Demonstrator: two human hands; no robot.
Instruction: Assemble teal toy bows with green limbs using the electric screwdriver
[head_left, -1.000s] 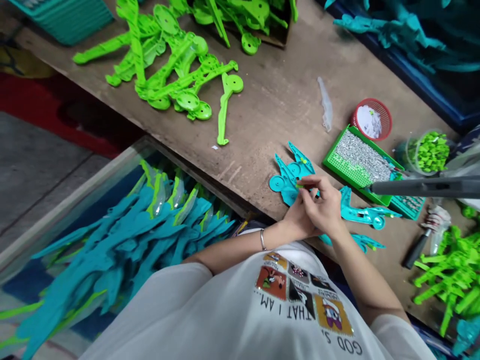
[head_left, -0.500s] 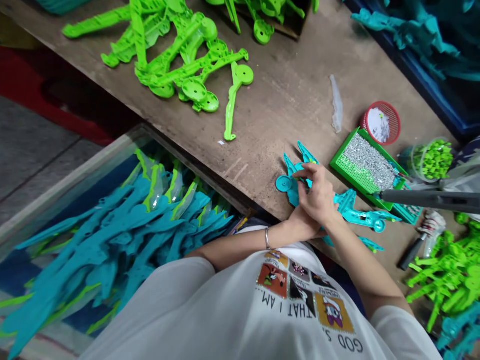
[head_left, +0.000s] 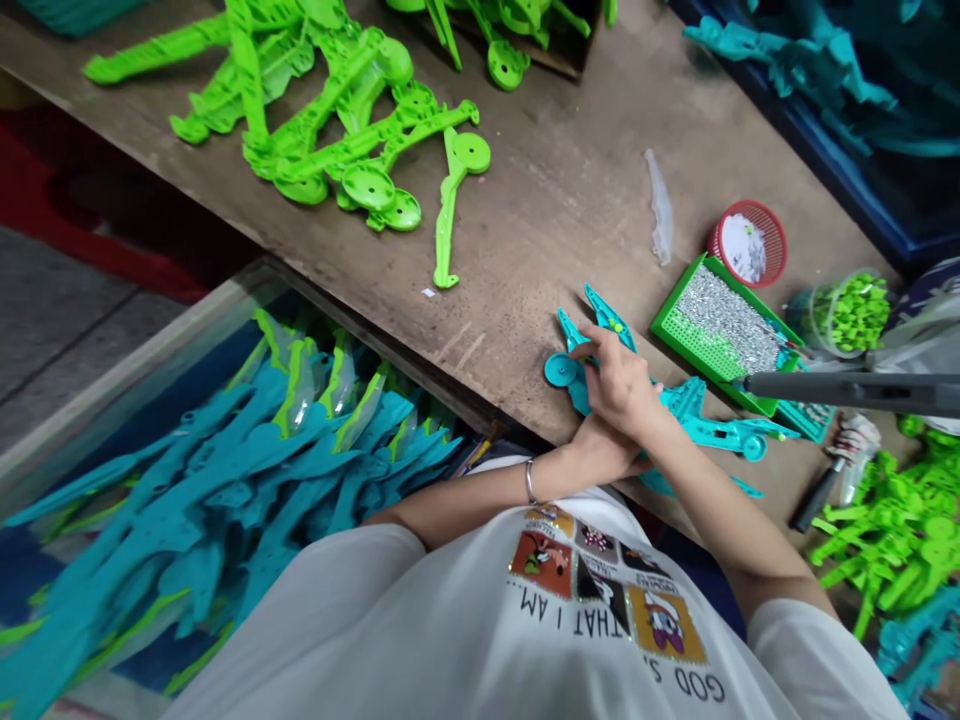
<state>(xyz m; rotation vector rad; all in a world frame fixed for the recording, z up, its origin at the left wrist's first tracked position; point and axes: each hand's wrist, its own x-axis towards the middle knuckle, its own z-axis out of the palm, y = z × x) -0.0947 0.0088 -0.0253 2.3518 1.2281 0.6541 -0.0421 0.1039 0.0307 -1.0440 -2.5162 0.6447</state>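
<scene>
My right hand (head_left: pixel 621 388) lies over a turquoise plastic part (head_left: pixel 576 392) with a round disc and pointed prongs. Its thumb and index finger are bent together at the part; whatever they pinch, if anything, is hidden. A small light-green piece (head_left: pixel 616 326) shows on one prong. Beneath the right hand and wrist, my left hand (head_left: pixel 606 446) rests at the table's edge, its fingers out of sight. Another turquoise part (head_left: pixel 705 428) with a small wheel-like ring extends to the right of my hands.
Beyond my hands stand a green basket (head_left: pixel 731 310) of small metal pieces, a red basket (head_left: pixel 772 240) and a tub of green bits (head_left: pixel 859 312). A grey tool (head_left: pixel 847 388) juts in from the right. Green parts (head_left: pixel 367 185) pile up at the far left; turquoise parts (head_left: pixel 247 450) fill a bin.
The whole view has shifted slightly left. My right hand's fingers have changed angle a little over the turquoise part, and the light-green piece on the prong now shows.
</scene>
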